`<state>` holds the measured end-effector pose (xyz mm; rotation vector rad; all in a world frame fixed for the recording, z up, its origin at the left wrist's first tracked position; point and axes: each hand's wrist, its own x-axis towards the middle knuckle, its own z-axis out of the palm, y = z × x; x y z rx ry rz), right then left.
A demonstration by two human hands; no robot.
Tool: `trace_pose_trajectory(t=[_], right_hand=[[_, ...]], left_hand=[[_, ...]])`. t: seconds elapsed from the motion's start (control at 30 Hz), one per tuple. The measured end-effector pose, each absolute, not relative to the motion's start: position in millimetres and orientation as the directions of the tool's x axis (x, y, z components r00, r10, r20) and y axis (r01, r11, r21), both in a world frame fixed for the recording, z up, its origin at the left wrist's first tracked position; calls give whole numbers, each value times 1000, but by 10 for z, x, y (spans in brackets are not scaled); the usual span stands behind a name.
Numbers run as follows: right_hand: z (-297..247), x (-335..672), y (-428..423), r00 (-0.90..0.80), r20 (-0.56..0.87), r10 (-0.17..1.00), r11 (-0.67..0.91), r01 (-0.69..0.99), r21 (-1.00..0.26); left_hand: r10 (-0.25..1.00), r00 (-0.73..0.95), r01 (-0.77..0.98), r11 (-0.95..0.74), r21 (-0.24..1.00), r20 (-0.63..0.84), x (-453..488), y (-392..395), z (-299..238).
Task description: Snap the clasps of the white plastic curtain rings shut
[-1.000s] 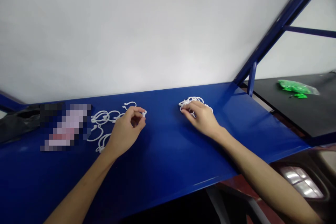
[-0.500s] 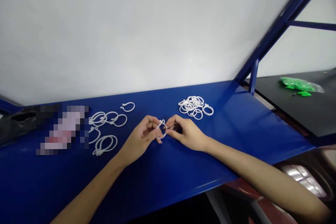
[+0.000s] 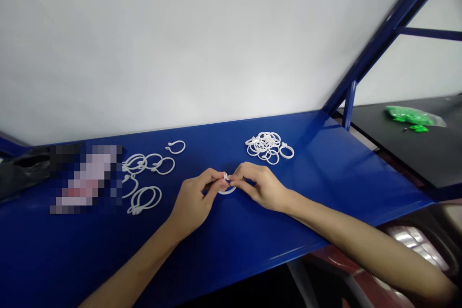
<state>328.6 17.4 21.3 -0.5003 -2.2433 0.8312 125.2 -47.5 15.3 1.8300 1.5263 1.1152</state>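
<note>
Both hands meet over the middle of the blue shelf. My left hand and my right hand each pinch one small white plastic ring between thumb and fingertips, just above the shelf surface. A heap of white rings lies behind my right hand. To the left of my left hand a looser group of white rings is spread out, with one open hook-shaped ring lying farther back.
A white wall rises behind the shelf. A blue steel upright slants up at the right. A black table at right carries a bag of green parts. A blurred patch and a dark object lie at far left.
A second ago my hands were apart, one on each ring group. They came together at the centre with one ring, and it now sits lower and flatter between the fingertips.
</note>
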Motion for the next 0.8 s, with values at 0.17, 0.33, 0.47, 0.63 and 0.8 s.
trace_pose_trajectory(t=[0.17, 0.33, 0.47, 0.63, 0.8], right_hand=[[235, 3304, 128, -726, 516, 455, 795, 71, -602], [210, 3251, 124, -695, 490, 527, 786, 179, -591], [294, 3320, 249, -597, 450, 664, 744, 470, -474], [557, 3713, 540, -213, 404, 889, 313, 929, -199], [679, 4010, 732, 36, 177, 984, -25, 998, -66]], left_hand=[[914, 114, 596, -377, 709, 390, 1257, -495, 128], [897, 184, 660, -416, 626, 401, 1242, -455, 122], [884, 190, 789, -396, 470, 427, 1135, -353, 148], [885, 20, 972, -126, 198, 466, 759, -192, 142], [942, -27, 999, 14, 42, 336, 472, -101, 2]])
